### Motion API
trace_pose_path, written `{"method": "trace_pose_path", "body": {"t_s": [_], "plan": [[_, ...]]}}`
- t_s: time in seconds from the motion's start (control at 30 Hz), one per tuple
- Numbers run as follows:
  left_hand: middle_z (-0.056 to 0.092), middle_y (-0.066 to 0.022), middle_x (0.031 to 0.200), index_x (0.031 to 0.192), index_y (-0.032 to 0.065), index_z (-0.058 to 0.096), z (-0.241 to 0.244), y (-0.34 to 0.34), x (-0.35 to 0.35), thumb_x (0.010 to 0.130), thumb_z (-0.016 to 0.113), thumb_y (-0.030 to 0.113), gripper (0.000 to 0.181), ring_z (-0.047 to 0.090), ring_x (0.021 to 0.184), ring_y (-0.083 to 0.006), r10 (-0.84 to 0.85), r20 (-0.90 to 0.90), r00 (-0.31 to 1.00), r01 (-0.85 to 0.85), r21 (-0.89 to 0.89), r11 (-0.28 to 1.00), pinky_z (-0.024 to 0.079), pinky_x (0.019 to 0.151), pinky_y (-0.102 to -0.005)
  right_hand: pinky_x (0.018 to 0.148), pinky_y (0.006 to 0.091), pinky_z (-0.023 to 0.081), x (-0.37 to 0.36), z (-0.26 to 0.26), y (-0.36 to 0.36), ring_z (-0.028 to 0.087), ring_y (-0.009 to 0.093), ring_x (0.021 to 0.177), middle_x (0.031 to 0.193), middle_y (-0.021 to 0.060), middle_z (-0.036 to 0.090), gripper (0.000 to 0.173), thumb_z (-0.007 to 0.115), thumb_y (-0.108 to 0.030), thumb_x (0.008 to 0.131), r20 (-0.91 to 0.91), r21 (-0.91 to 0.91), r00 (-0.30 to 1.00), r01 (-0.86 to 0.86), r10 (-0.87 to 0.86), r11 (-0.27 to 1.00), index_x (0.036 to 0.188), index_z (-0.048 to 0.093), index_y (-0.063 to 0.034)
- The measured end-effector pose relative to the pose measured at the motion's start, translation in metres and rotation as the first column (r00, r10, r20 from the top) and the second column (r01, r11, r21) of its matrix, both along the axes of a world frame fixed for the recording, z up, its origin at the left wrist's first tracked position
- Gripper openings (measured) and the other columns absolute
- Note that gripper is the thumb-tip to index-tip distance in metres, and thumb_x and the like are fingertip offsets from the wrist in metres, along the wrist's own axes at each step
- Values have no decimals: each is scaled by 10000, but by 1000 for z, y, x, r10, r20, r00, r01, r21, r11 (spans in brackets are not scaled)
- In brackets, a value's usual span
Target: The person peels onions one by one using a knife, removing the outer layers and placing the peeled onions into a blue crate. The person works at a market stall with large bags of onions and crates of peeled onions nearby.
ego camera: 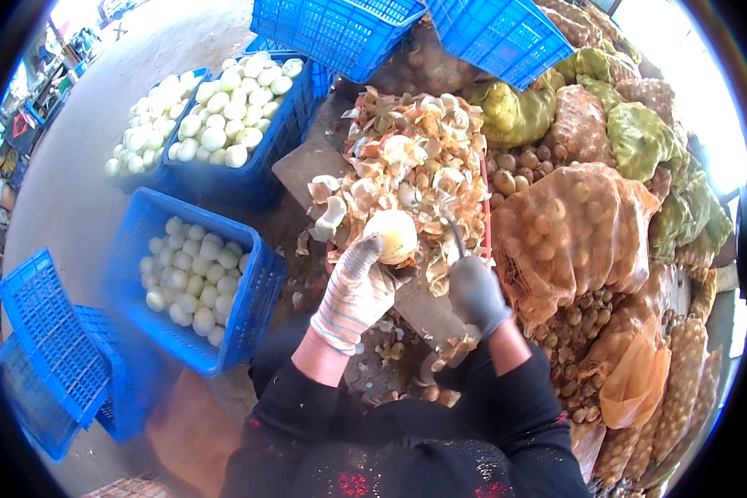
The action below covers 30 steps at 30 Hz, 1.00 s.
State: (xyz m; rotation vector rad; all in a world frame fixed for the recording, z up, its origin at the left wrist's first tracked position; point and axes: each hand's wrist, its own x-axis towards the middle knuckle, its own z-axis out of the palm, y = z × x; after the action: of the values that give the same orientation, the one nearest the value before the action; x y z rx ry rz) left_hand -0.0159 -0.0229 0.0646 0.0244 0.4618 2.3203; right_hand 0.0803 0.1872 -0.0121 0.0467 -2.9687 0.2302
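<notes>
My left hand point(358, 289), in a striped knit glove with dark fingertips, holds a pale onion point(393, 236) over a heap of onion skins point(411, 149). The onion still has some thin yellowish skin on its lower side. To the right, my right hand point(478, 287) in a grey glove is closed around a tool with a thin curved metal blade point(457, 235), its handle hidden in the fist. The blade points up and away from me, apart from the onion. The skins fill a red-rimmed container point(488, 211) before me.
Peeled onions fill a blue plastic crate point(258, 274) at left and more crates point(280, 146) beyond it. Empty blue crates point(56, 336) lie at lower left; others point(342, 31) stand at the top. Mesh sacks of onions point(573, 230) and loose unpeeled onions point(573, 348) crowd the right.
</notes>
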Motion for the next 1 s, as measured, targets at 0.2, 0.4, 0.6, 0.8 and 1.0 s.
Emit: {"method": "trace_pose_path", "body": {"t_s": [0.2,0.4,0.6,0.8,1.0], "plan": [[560,-88,1130,1289,4,410,2,-21,-10,760,714,133,623,554,1033,-180,-45,-245,969,-12,-229,973,444,903,-312,467,215,421,-7,178,-40,522,63,554,672,-8,531,126,558,-160,877,587,-760,805,511,87,402,899,534,-38],[562,-74,1107,1284,-8,401,1,-23,-12,735,701,48,628,549,1010,-135,-195,-374,907,38,-388,921,441,893,-274,659,399,458,-8,182,-51,592,353,705,689,195,560,261,560,-241,848,559,-555,822,273,109,786,885,527,15],[572,-79,1106,1265,-6,419,-2,-26,-11,763,686,88,577,562,1021,-166,-52,-254,966,-11,-241,970,443,909,-284,663,421,459,3,172,-54,589,383,743,740,216,580,238,551,-238,840,485,-493,870,187,90,849,856,514,-3],[576,-89,1116,1225,11,471,4,-19,-8,765,695,132,526,556,1047,-188,29,-183,983,-45,-84,995,422,935,-296,627,429,477,35,141,-46,602,378,750,783,190,604,211,583,-213,818,339,-425,939,203,-53,882,875,496,-30],[568,-82,1133,1227,22,467,-5,-12,-6,770,690,136,521,539,1075,-185,34,-154,987,-55,-132,990,417,940,-294,542,397,453,17,133,-58,582,305,614,689,112,569,179,624,-153,754,19,-119,1000,10,-8,993,894,550,-69]]}}
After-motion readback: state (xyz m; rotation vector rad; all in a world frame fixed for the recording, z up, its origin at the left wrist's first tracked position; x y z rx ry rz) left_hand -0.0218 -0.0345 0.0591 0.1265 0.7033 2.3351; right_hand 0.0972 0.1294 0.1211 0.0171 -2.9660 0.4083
